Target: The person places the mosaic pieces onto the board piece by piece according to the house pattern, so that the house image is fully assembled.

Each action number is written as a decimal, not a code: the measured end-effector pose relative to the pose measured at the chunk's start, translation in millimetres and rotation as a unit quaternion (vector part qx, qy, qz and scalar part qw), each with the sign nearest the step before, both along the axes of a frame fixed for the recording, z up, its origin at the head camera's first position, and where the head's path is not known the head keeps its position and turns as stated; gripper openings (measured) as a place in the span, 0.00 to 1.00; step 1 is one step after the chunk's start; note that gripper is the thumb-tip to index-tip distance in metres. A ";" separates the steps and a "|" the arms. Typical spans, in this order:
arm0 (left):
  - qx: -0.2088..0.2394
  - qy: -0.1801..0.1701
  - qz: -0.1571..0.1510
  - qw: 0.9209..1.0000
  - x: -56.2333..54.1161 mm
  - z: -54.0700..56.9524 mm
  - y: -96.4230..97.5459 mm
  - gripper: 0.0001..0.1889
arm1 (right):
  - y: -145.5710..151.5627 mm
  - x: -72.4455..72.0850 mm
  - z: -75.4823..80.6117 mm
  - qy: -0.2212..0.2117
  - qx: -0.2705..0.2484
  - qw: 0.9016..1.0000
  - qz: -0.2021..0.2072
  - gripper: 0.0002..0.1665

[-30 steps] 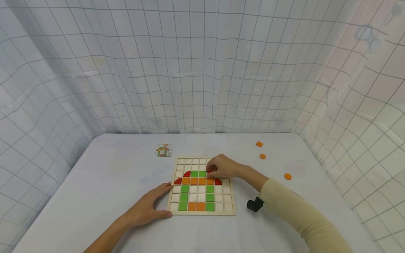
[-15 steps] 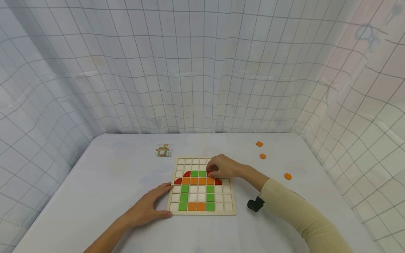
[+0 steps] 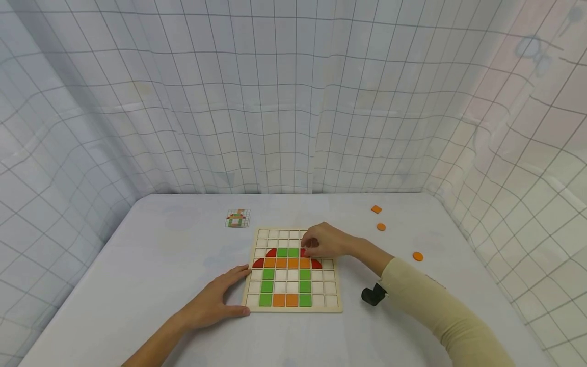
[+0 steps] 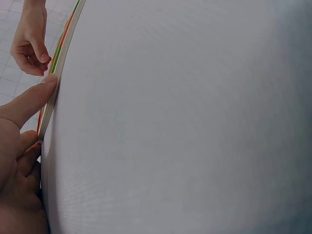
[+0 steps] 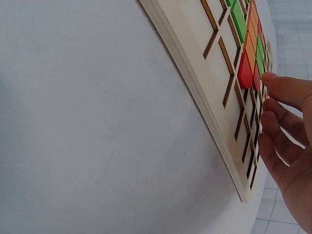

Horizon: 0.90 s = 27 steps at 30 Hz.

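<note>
A wooden grid board (image 3: pixel 293 309) lies flat on the table, with green, orange and red pieces set in its cells. My left hand (image 3: pixel 211 302) rests at the board's left edge, thumb and fingertips touching it. Over the upper right part of the board is my right hand (image 3: pixel 326 240), its fingers loosely bent. Just by its thumb, a red quarter-round piece (image 3: pixel 303 253) sits in a cell at the right end of the green pair. In the right wrist view the thumb tip is close to that red piece (image 5: pixel 256 82); whether they touch is unclear.
A small pattern card (image 3: pixel 237 218) lies behind the board. To the right are an orange square (image 3: pixel 376 209), an orange disc (image 3: pixel 381 227) and another orange disc (image 3: pixel 418 256). A black object (image 3: pixel 373 294) shows beside the right sleeve. Checked curtains (image 3: pixel 293 127) surround the table.
The red quarter-round piece, first mostly covered by my right fingers, has come to lie in its cell. My right hand has shifted slightly right, baring more of it. My left hand stays put.
</note>
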<state>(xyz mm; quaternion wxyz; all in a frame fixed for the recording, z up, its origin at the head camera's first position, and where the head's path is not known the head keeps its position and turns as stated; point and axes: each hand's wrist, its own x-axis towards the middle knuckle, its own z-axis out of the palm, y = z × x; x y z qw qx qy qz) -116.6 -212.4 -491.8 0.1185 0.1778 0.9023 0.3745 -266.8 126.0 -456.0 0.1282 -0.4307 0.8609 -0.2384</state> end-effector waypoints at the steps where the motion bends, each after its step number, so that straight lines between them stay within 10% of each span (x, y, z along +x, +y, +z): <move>1: -0.001 0.001 -0.001 1.000 0.0 -0.3 0.0 0.48 | 1.0 -0.1 2.7 0.001 -0.001 1.000 -0.001 0.08; 27: 0.000 0.013 -0.006 1.000 -1.1 -2.0 -1.0 0.49 | 68.9 -35.9 66.1 0.067 -0.024 0.995 -0.071 0.11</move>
